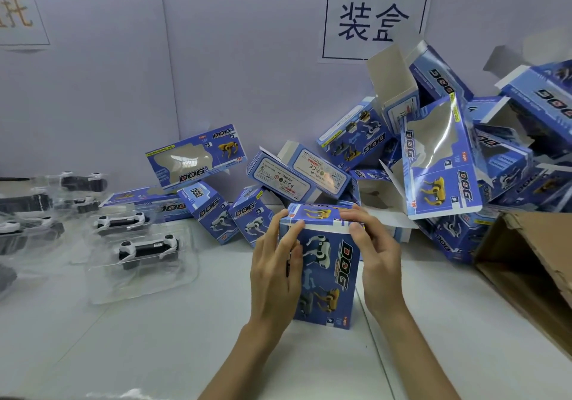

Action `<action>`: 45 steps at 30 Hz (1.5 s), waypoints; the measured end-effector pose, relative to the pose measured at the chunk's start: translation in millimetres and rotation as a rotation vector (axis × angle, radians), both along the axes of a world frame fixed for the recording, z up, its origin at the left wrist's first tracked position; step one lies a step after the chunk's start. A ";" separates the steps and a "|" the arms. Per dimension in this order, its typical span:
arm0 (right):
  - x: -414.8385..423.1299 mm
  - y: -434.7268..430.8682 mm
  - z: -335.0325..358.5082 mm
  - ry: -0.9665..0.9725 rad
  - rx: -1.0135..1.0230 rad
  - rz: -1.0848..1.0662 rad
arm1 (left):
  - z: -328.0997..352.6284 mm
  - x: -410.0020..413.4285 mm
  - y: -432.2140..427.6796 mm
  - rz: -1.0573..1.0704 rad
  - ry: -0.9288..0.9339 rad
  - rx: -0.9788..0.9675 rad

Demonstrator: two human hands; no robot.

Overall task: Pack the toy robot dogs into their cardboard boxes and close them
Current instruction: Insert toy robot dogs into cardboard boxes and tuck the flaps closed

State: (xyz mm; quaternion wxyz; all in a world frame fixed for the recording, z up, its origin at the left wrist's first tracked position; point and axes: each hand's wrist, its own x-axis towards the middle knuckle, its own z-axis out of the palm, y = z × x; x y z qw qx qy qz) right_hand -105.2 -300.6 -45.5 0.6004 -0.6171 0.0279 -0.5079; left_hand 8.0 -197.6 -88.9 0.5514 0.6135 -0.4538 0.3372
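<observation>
Box (328,263): blue carton printed "DOG" with pictures of white and yellow dogs, standing on end on the white table (154,337), near centre, its front face toward the camera.
Left hand (275,263): holds the box's left side; the fingers reach up along the edge to the upper left corner and the thumb lies on the front face.
Right hand (376,254): grips the upper right corner; the fingers curl over the top edge and the thumb presses on the front just below it.
Top flap (318,212): folded over the upper end between the two hands; it looks down, though whether it is fully tucked in is hard to tell from this angle.
Toy robot dogs (148,249): black-and-white, lying on their sides in clear plastic trays (185,279) on the left side of the table, well apart from the box.
Pile of boxes (439,164): many matching blue cartons heaped on the far right against the wall, tilted at all angles, several with open ends and clear windows; a few more lie far centre, just behind the hands.
Brown carton (532,263): plain cardboard, at the right edge, beside the pile.
Sign (374,18): white sheet with two large dark characters in a frame, on the far wall above the pile.
</observation>
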 end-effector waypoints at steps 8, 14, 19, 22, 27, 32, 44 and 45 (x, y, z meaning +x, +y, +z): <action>-8.2 -5.1 12.3 0.048 -0.014 -0.007 | -1.4 0.0 0.6 -0.023 -0.004 0.007; -11.8 -12.2 12.8 0.105 -0.171 -0.032 | 5.7 -5.4 0.4 0.082 -0.052 0.017; -14.1 -22.4 8.2 0.123 -0.293 0.011 | 31.1 -13.5 -8.4 0.041 -0.218 0.096; -13.5 -25.5 1.2 0.127 -0.356 0.021 | 32.6 -15.7 -8.0 -0.029 -0.206 0.103; -10.0 -27.4 -2.8 0.095 -0.308 0.032 | 34.5 -9.0 -0.2 -0.041 -0.224 0.115; -11.3 -25.7 -2.3 0.088 -0.311 0.026 | 46.1 -11.0 3.6 -0.025 -0.215 0.149; -10.3 -21.1 -2.5 0.098 -0.310 -0.020 | 58.5 -17.2 14.9 0.032 -0.253 0.223; -9.8 -20.9 -3.3 0.100 -0.304 -0.023 | 60.0 -17.9 15.7 0.045 -0.252 0.237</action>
